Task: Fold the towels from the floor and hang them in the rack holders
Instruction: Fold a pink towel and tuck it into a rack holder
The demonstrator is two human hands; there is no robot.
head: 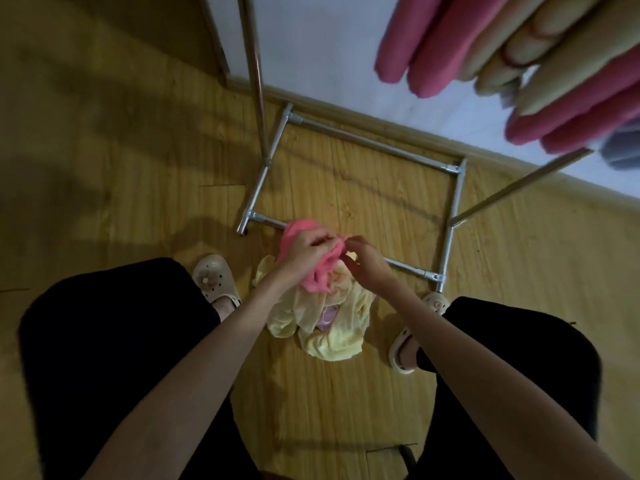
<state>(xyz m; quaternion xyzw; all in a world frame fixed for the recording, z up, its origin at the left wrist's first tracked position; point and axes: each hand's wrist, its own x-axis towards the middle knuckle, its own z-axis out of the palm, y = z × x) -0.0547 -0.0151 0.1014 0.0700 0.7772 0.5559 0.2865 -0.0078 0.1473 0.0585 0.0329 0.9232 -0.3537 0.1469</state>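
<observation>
A crumpled pink towel (318, 271) hangs bunched between my hands, just above a heap of yellow towels (332, 327) on the wooden floor. My left hand (304, 251) grips the pink towel's upper edge from the left. Fingers of my right hand (367, 261) pinch the same edge from the right. A small lilac cloth (327, 315) peeks out of the yellow heap. Folded pink towels (429, 39) and beige towels (554, 53) hang on the rack at the top right.
The metal rack base (374, 140) forms a rectangle on the floor right behind the heap, with upright poles (254, 64) rising from it. My feet in pale clogs (216, 277) stand on either side of the heap. A white wall (329, 53) runs behind the rack.
</observation>
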